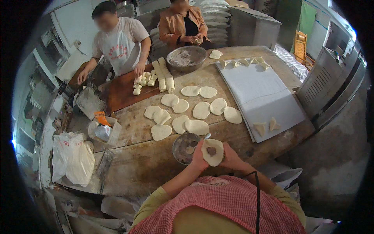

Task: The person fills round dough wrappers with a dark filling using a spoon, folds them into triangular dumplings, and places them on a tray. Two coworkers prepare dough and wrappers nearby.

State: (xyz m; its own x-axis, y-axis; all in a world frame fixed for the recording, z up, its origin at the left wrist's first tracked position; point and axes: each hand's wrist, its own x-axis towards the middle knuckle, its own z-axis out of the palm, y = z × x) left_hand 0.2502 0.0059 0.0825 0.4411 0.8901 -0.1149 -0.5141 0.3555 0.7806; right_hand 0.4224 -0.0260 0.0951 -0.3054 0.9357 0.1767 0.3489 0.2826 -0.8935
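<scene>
A flattened dough round [216,158] with dark filling [211,151] at its middle is held between my left hand [199,156] and my right hand [232,158]. Its near edge is slightly raised, and my fingers are partly hidden beneath it. Just left of my left hand stands a metal bowl [178,156] holding filling and a spoon. Several flat dough rounds [161,132] lie beyond, some overlapping. Folded three-cornered dough pieces [259,128] rest at the near end of a white-covered board [271,96], with more at its far end.
A person [122,44] touches cut dough pieces beside long dough rolls [159,76] on a reddish-brown board [119,90]. Another person [184,25] holds dough behind a large metal bowl [187,68]. A plastic container [115,136] and white bag [73,158] are at left.
</scene>
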